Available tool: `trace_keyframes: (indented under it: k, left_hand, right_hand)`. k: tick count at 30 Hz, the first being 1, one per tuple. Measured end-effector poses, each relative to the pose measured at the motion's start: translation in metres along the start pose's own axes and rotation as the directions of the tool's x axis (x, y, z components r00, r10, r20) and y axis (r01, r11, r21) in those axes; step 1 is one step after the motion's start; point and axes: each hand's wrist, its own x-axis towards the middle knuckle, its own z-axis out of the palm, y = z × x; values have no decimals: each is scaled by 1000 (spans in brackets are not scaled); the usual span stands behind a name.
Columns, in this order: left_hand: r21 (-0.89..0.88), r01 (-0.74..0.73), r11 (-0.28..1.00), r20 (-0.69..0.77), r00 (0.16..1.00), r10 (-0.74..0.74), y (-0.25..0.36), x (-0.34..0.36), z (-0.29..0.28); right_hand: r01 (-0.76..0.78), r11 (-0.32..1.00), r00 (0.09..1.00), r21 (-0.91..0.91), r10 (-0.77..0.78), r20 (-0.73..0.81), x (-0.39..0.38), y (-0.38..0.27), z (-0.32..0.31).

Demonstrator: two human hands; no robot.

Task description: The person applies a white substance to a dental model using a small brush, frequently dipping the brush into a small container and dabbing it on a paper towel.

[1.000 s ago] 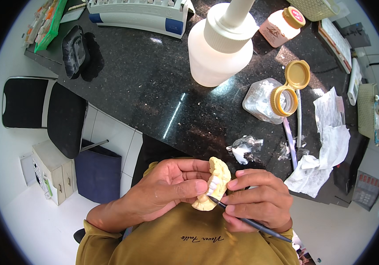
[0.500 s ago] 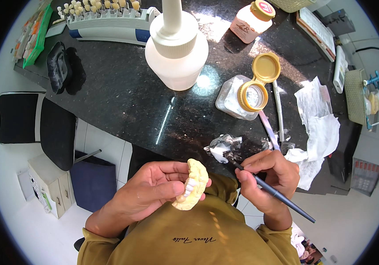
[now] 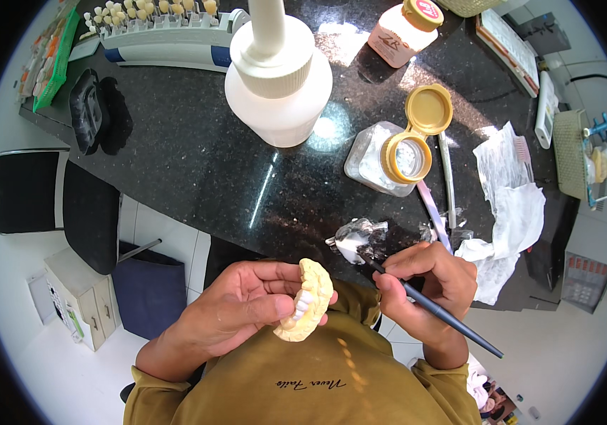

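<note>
Between the thumb and fingers of my left hand (image 3: 247, 304) is a yellow plaster dental model (image 3: 312, 304), held upright over my lap. Several white teeth (image 3: 303, 303) sit along its left side. My right hand (image 3: 427, 280) grips a slim dark brush (image 3: 445, 315) like a pen. The brush's tip reaches a dab of white paste on a crumpled clear plastic wrap (image 3: 361, 237) at the counter's near edge. Just beyond it stands a clear jar (image 3: 380, 157) of white material with its gold flip lid raised.
On the black counter (image 3: 183, 156) stand a large white bottle (image 3: 279, 92), a pink bottle (image 3: 403, 39) and a tooth shade rack (image 3: 169, 53). A black tray (image 3: 87, 113) lies at left. White tissue (image 3: 509, 219), a pink-purple stick (image 3: 432, 212) and a grey stick (image 3: 447, 170) lie at right.
The dental model has dropped slightly toward me in my left hand. My right hand and the brush have barely shifted, with the tip still at the white paste.
</note>
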Motion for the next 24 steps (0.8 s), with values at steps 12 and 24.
trace_keyframes:
  k: [12,24]
  left_hand:
    - [10,4,1000,-18,1000,-4,3,-1,3]
    - [29,15,999,-21,1000,-14,2,-1,3]
  right_hand:
    - [-49,999,999,14,49,0,-2,1,1]
    - [228,935,970,271,-241,18,-4,-5,7]
